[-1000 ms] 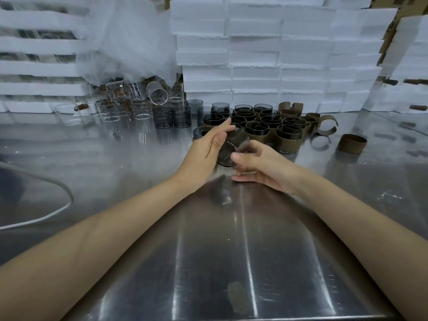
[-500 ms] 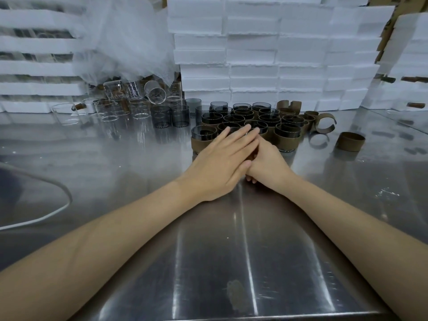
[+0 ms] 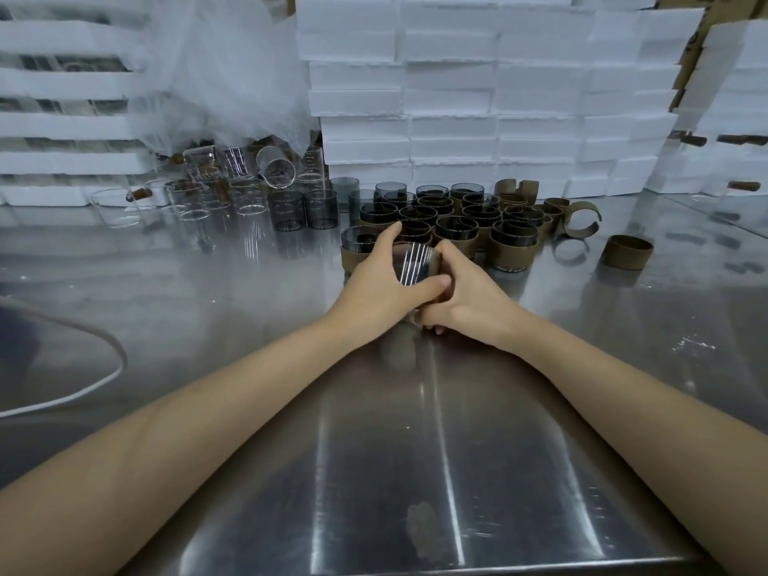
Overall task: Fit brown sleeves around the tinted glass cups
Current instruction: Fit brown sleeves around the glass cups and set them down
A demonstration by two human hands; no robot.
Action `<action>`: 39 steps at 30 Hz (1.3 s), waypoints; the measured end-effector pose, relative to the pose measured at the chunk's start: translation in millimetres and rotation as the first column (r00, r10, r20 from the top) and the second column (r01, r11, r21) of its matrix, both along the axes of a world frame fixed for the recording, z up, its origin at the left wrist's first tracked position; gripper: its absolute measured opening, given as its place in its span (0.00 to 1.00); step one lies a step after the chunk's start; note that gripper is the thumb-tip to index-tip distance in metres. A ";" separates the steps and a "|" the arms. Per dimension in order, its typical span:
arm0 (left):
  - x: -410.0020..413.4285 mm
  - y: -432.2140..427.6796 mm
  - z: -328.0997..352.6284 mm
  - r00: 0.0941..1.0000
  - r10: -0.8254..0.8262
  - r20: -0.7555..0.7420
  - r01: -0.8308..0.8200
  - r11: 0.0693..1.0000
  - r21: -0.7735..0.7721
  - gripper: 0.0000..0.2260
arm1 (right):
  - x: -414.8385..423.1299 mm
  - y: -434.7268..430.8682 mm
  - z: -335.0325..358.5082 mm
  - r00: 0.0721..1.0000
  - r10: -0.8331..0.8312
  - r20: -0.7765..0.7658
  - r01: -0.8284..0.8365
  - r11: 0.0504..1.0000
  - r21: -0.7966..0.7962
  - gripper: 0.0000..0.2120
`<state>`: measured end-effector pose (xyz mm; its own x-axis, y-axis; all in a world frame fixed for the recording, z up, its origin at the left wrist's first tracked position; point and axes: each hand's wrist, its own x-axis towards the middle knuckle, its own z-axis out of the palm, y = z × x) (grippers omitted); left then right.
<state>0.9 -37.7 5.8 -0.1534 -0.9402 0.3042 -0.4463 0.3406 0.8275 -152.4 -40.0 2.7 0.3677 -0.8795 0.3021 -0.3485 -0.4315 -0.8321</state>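
A tinted glass cup (image 3: 413,266) is held between both hands just above the steel table (image 3: 249,293). My left hand (image 3: 380,284) grips it from the left, thumb across its front. My right hand (image 3: 469,299) curls round its right and lower side, where a brown sleeve is mostly hidden. Behind them stands a cluster of sleeved tinted cups (image 3: 511,247). Bare tinted cups (image 3: 286,209) stand to the left. Loose brown sleeves (image 3: 627,252) lie to the right.
Clear glass cups (image 3: 195,197) crowd the back left under a plastic sheet (image 3: 224,68). Stacks of white foam boxes (image 3: 457,97) line the back. A white cable (image 3: 83,388) curves at the left. Bare steel lies in front of the hands.
My left hand, flat over my right hand half a second ago, now wraps the cup's left side. The cup shows again between both hands.
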 end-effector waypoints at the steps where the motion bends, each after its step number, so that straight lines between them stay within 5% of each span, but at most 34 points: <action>1: -0.2 -0.3 1.4 0.995 -0.030 -0.094 0.036 0.998 0.058 0.37 | -0.7 -0.4 0.9 0.998 0.039 0.052 -0.042 0.998 0.044 0.21; 4: 0.3 1.2 3.8 0.841 -0.225 -0.492 0.351 0.919 0.179 0.15 | -3.9 -2.2 2.7 0.971 0.116 0.207 -0.148 0.978 0.147 0.23; 7: -1.1 5.6 7.2 0.699 -0.292 -0.652 0.532 0.823 0.201 0.22 | -6.4 -2.6 2.7 0.953 0.120 0.279 -0.180 0.964 0.198 0.26; 13: -3.1 3.5 1.0 0.732 -0.310 -0.607 0.523 0.826 0.209 0.29 | -4.3 -0.5 3.2 0.953 0.132 0.272 -0.160 0.984 0.082 0.25; 19: -4.6 4.0 -6.4 0.773 -0.343 -0.533 0.497 0.850 0.173 0.31 | -0.5 -1.7 -0.4 0.989 0.007 0.148 -0.001 0.999 -0.040 0.36; 25: -7.0 6.7 -4.3 0.756 -0.403 -0.515 0.514 0.853 0.088 0.28 | 1.5 -1.4 4.3 0.989 -0.146 0.023 0.147 0.984 -0.097 0.21; 29: -8.5 5.2 -6.7 0.844 -0.347 -0.409 0.410 0.909 0.074 0.26 | -0.1 1.3 8.2 0.910 -0.374 -0.180 0.337 0.919 -0.206 0.10; 32: -8.8 3.4 -7.3 0.837 -0.266 -0.477 0.361 0.925 0.118 0.48 | 1.9 1.8 7.8 0.884 -0.411 -0.224 0.349 0.898 -0.269 0.06; 33: -9.4 2.5 -7.0 0.803 -0.249 -0.542 0.363 0.925 0.112 0.49 | 2.9 2.4 7.8 0.887 -0.413 -0.209 0.347 0.892 -0.290 0.05; 39: -9.9 -10.5 -10.6 0.696 -0.129 -0.706 0.261 0.962 0.082 0.26 | 20.7 10.4 -1.7 0.940 -0.230 -0.253 0.157 0.948 -0.278 0.39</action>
<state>-8.9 -48.2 -4.8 -0.1483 -0.9579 0.2457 0.3316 0.1859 0.9249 -131.7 -29.6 1.0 0.2996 -0.8510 0.4313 -0.6481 -0.5133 -0.5626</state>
